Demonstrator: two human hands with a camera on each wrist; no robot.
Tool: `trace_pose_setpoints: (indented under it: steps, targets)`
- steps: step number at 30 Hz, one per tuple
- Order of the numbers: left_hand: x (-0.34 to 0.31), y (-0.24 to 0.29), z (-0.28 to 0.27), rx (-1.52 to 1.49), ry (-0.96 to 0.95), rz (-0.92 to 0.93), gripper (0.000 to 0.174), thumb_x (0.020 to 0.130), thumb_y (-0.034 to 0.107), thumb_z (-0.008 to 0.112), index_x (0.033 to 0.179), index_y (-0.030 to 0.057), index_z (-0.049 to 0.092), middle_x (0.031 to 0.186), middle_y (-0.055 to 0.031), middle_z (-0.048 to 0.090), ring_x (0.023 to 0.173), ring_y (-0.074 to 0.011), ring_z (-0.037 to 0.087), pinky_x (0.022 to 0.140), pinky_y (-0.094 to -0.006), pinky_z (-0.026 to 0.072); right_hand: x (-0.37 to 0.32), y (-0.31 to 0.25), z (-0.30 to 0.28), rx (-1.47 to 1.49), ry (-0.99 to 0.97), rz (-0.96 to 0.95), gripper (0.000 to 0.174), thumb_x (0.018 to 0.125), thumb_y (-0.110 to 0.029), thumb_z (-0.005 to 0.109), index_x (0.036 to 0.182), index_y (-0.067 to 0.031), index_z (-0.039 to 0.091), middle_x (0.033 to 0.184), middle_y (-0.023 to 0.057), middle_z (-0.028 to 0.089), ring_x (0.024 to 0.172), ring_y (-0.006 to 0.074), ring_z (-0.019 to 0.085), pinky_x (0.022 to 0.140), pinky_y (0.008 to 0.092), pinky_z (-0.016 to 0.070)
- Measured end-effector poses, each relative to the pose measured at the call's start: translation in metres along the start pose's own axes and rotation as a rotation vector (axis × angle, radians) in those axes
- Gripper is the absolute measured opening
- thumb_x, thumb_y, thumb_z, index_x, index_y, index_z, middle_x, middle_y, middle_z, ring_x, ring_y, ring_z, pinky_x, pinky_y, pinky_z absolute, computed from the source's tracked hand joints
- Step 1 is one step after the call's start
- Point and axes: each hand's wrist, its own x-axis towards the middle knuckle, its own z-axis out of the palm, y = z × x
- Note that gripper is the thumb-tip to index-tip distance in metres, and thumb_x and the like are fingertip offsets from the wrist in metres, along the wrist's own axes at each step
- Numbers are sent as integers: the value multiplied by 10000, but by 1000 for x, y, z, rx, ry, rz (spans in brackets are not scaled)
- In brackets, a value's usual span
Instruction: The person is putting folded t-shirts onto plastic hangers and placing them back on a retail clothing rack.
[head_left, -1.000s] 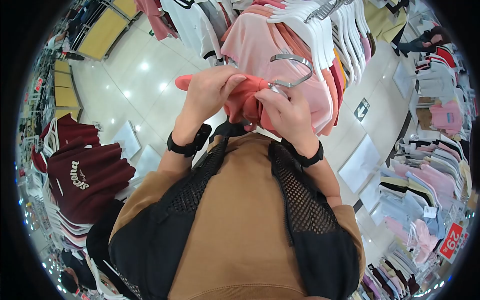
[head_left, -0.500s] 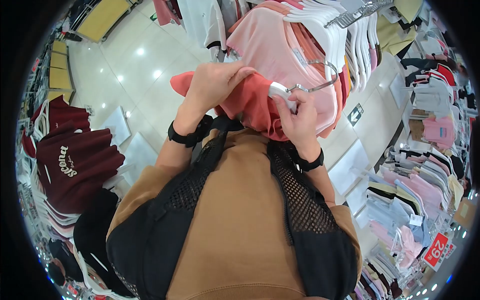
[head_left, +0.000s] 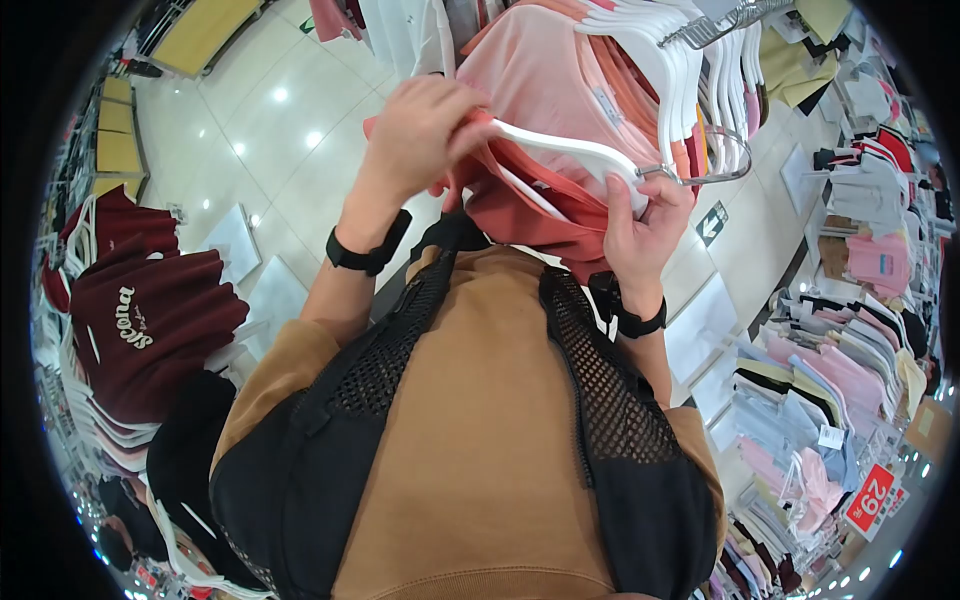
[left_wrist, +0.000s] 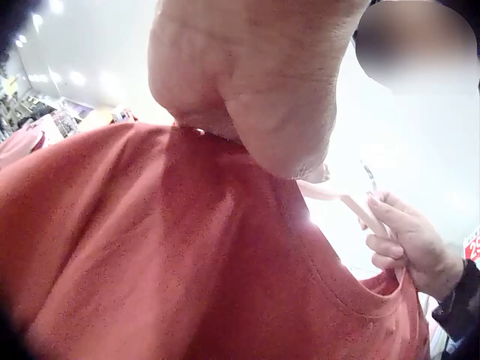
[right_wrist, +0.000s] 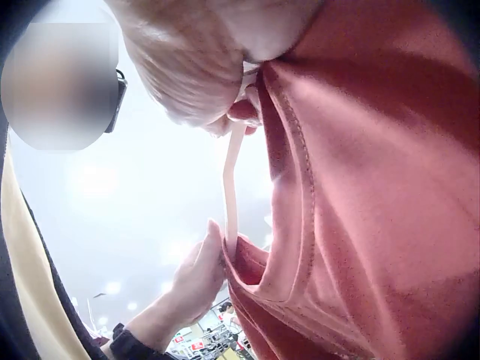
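A coral-red shirt (head_left: 520,222) hangs partly on a white hanger (head_left: 565,145) in front of the person's chest. My left hand (head_left: 420,135) grips the shirt's shoulder at the hanger's left end, thumb toward the neckline. Close below the metal hook (head_left: 748,158), my right hand (head_left: 650,228) pinches the hanger between thumb and fingers. In the left wrist view, red cloth (left_wrist: 165,247) drapes beneath the left palm. The right wrist view has the hanger's arm (right_wrist: 230,180) running through the open neckline (right_wrist: 279,247), its far end covered by fabric.
A rack of pink and orange shirts (head_left: 530,65) on white hangers stands right ahead. Maroon sweatshirts (head_left: 160,330) hang at the left. On the right are more clothes racks (head_left: 840,370) and a red price sign (head_left: 871,499). Pale tiled floor (head_left: 270,130) lies between.
The right hand has moved right with the hanger and its hook. More of the white hanger now shows at the neckline, while the left hand has risen slightly, still gripping the shirt.
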Motion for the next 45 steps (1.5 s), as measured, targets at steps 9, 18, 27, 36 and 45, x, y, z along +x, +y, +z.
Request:
trace_pose_setpoints:
  steps: [9,18,27,36,45]
  targets:
    - [-1,13,29,-11,-137,118,355,787,400,763,729,117,556,614,-15,554,567,-225,572,535,-337,438,7,1,-5,-146,-262,43,330,853,-81,785,1057,-25,531,931,119,649,712,193,633,616,300,494]
    - [23,22,24,-5,-9,111,256,700,239,813,741,101,602,613,-38,545,564,-236,570,503,-350,436,27,-13,-36,-479,-392,83,352,859,-164,751,1152,-21,618,1021,171,700,811,287,705,692,347,546]
    - [29,21,30,-145,-68,59,247,772,267,797,886,100,656,672,-59,583,586,-246,594,520,-335,453,28,-27,-38,-423,-341,268,258,878,-126,680,1126,-57,701,994,171,713,1108,358,620,851,393,508]
    - [20,-27,22,-511,-422,-458,210,928,173,712,1029,-2,654,858,-43,685,725,-103,651,660,-269,538,51,-42,-64,181,-253,516,297,960,-116,651,1228,3,604,1016,81,706,827,110,641,715,266,508]
    - [10,-35,15,-679,-410,-540,235,888,185,748,1029,10,679,854,-27,692,784,-86,616,721,-252,518,56,-34,-92,81,-323,497,238,1001,-73,587,1211,38,575,930,20,633,724,66,530,675,221,448]
